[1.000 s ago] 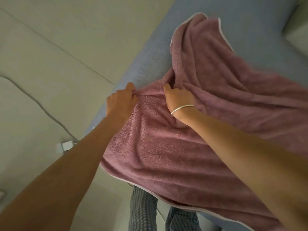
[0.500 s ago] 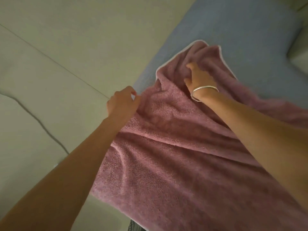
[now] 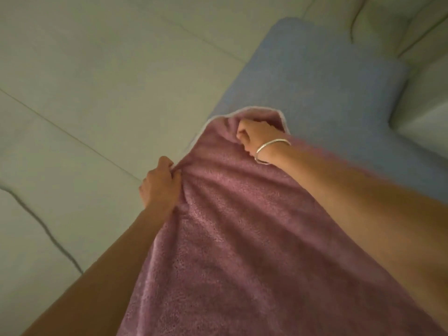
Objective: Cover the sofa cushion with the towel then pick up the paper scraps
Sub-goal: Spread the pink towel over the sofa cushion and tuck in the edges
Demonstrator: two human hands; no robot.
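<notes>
A mauve towel [image 3: 242, 238] with a pale hem lies stretched over the near part of a blue sofa cushion [image 3: 327, 76]. My left hand [image 3: 160, 185] pinches the towel's left edge at the cushion's left side. My right hand [image 3: 257, 137], with a silver bangle on the wrist, grips the bunched far end of the towel near its hem. The far half of the cushion is bare. No paper scraps are in view.
Pale tiled floor [image 3: 97, 81] fills the left, with a dark cable [image 3: 43, 229] running across it. A cream sofa back or armrest [image 3: 412, 32] rises beyond the cushion at the upper right.
My right hand has gone from the towel's middle to its far end and carried it farther along the cushion. My left hand keeps its hold on the left edge. The view has tipped forward.
</notes>
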